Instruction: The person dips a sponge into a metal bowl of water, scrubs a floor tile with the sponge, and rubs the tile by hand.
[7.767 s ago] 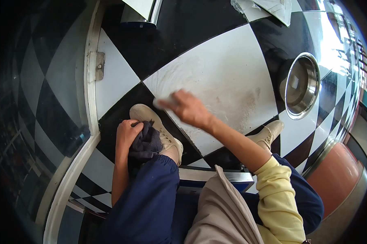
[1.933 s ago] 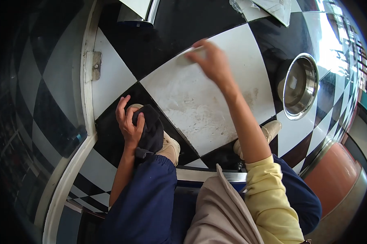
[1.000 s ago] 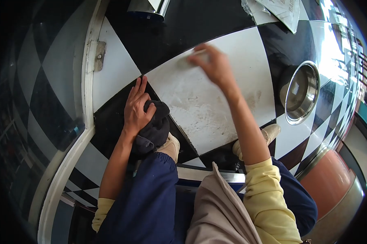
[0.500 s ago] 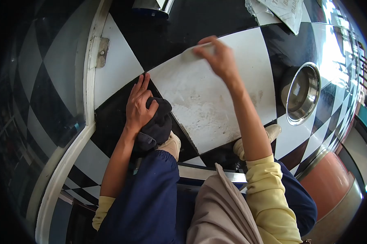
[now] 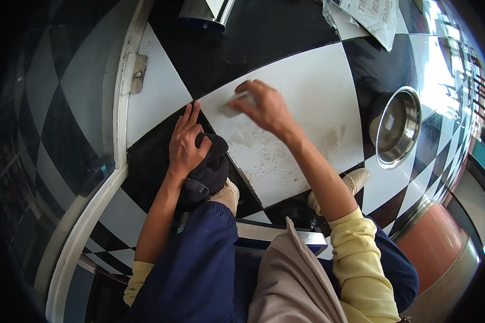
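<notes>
On the floor's left side, my left hand [image 5: 186, 144] has its thumb and curled fingers on a bunched black cloth [image 5: 209, 168]. Two of its fingers stretch forward beside the corner of a white tile [image 5: 301, 86]. My right hand [image 5: 266, 107] is closed around a small pale, flat pad [image 5: 236, 105] over the left part of that tile. Blur and fingers hide the pad's exact kind. Brown smudges and gritty residue mark the tile's nearer half.
A steel bowl [image 5: 397, 128] with liquid stands at right. Behind it lies a printed board [image 5: 372, 19] with clear plastic. A shiny metal stand base [image 5: 206, 15] is at the top, a white door frame [image 5: 121, 107] at left. My shoes [image 5: 355, 180] flank the tile.
My right hand has swept from the tile's far edge toward me and to the left, with the pad in it. The left hand stays on the cloth.
</notes>
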Motion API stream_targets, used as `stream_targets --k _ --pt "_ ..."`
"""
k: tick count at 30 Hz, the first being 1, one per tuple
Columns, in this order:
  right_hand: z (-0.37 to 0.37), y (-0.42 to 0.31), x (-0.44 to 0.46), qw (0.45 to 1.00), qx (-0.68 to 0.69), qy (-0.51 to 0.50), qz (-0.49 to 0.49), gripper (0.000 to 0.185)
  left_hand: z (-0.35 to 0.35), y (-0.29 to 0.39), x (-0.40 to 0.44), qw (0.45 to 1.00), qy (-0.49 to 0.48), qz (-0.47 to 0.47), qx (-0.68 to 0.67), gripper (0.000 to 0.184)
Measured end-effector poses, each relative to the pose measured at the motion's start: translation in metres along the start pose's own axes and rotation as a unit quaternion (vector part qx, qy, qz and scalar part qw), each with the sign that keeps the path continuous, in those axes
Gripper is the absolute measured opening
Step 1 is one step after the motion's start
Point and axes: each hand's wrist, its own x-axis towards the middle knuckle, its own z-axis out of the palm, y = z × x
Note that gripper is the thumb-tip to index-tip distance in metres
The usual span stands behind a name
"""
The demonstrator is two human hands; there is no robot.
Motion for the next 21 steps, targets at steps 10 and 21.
stream_targets --k 10,21 --pt "0.009 -0.003 0.000 0.999 -0.015 0.036 -0.006 0.035 -0.001 0.002 0.001 1.000 -0.001 -0.008 -0.005 0.011" --pt "0.007 -0.006 0.015 0.997 0.057 0.015 0.052 0.037 0.000 0.001 -0.001 1.000 0.011 -0.014 0.000 0.015"
